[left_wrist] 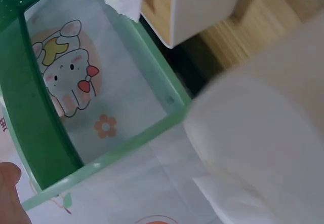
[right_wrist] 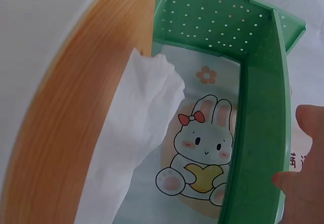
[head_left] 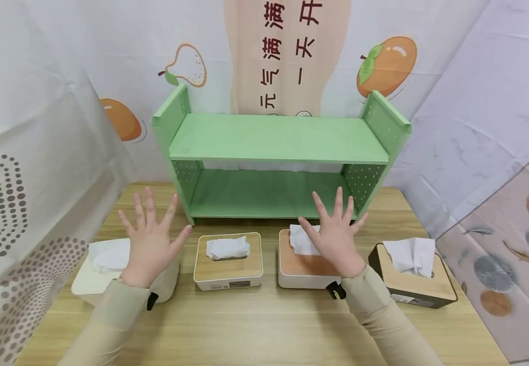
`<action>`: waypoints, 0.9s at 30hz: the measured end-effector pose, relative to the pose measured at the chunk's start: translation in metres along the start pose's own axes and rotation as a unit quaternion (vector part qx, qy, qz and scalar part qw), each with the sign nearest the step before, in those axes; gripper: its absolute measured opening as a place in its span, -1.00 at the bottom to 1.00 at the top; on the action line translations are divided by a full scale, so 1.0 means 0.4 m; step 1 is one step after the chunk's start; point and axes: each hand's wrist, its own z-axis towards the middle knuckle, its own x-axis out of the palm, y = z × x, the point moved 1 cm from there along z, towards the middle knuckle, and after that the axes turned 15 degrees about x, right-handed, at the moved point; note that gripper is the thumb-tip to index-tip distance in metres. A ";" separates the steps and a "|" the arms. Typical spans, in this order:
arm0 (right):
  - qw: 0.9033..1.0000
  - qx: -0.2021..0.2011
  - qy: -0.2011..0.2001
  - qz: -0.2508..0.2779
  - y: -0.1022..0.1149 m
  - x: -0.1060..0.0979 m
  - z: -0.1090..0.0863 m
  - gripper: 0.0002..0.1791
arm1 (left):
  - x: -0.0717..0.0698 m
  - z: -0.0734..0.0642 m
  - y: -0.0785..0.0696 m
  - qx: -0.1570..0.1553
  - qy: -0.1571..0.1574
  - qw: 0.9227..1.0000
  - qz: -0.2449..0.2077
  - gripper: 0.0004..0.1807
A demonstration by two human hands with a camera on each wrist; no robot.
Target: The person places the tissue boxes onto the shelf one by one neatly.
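My left hand (head_left: 147,246) is held with fingers spread above the white tissue box (head_left: 86,282) at the far left, hiding part of it. My right hand (head_left: 335,239) has its fingers spread too, over a white tissue box with an orange-brown wooden top (head_left: 305,264). Neither hand holds anything. Between the hands stands a smaller white tissue box with a light wooden top (head_left: 228,267). To the right sits a black tissue box with a wooden lid (head_left: 443,282). White tissue sticks out of every box. In the right wrist view, tissue (right_wrist: 134,127) rises from a wooden top.
A green two-tier shelf (head_left: 278,137) stands at the back of the wooden table (head_left: 246,330). Printed cloth (head_left: 122,51) hangs behind it and along both sides. Cartoon animals show between the shelf boards in both wrist views.
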 end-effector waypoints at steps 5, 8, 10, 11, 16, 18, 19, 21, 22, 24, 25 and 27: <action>1.000 -0.009 0.003 -0.002 0.012 0.001 -0.003 -0.19 | -0.002 -0.013 0.008 -0.004 0.005 1.000 0.006 -0.21; 1.000 -0.016 0.003 -0.011 0.023 0.004 -0.005 -0.18 | -0.009 -0.022 0.015 -0.005 0.005 1.000 0.010 -0.22; 1.000 -0.019 0.005 -0.014 0.033 0.005 -0.007 -0.18 | -0.015 -0.029 0.021 -0.007 0.003 1.000 0.012 -0.22; 1.000 -0.021 0.007 -0.015 0.038 0.007 -0.009 -0.18 | -0.018 -0.033 0.026 -0.009 0.002 1.000 0.014 -0.22; 1.000 -0.028 0.012 0.000 0.070 0.019 -0.010 -0.20 | -0.027 -0.056 0.053 -0.021 0.001 1.000 0.021 -0.21; 0.999 -0.033 0.012 0.006 0.084 0.023 -0.012 -0.21 | -0.030 -0.068 0.065 -0.026 0.002 0.999 0.022 -0.20; 0.999 -0.037 0.011 0.008 0.091 0.025 -0.013 -0.21 | -0.032 -0.074 0.072 -0.029 0.003 0.999 0.025 -0.20; 0.999 -0.044 0.014 0.014 0.106 0.028 -0.016 -0.21 | -0.037 -0.090 0.087 -0.037 0.008 0.999 0.030 -0.19; 0.999 -0.047 0.016 0.017 0.115 0.030 -0.018 -0.21 | -0.040 -0.098 0.095 -0.041 0.011 0.999 0.032 -0.18; 0.998 -0.053 0.022 0.018 0.133 0.036 -0.021 -0.21 | -0.045 -0.118 0.112 -0.049 0.015 0.998 0.036 -0.17; 0.998 -0.056 0.024 0.018 0.143 0.039 -0.022 -0.20 | -0.048 -0.128 0.121 -0.051 0.016 0.998 0.037 -0.17; 0.997 -0.062 0.030 0.016 0.166 0.047 -0.025 -0.20 | -0.052 -0.149 0.139 -0.059 0.019 0.997 0.035 -0.16</action>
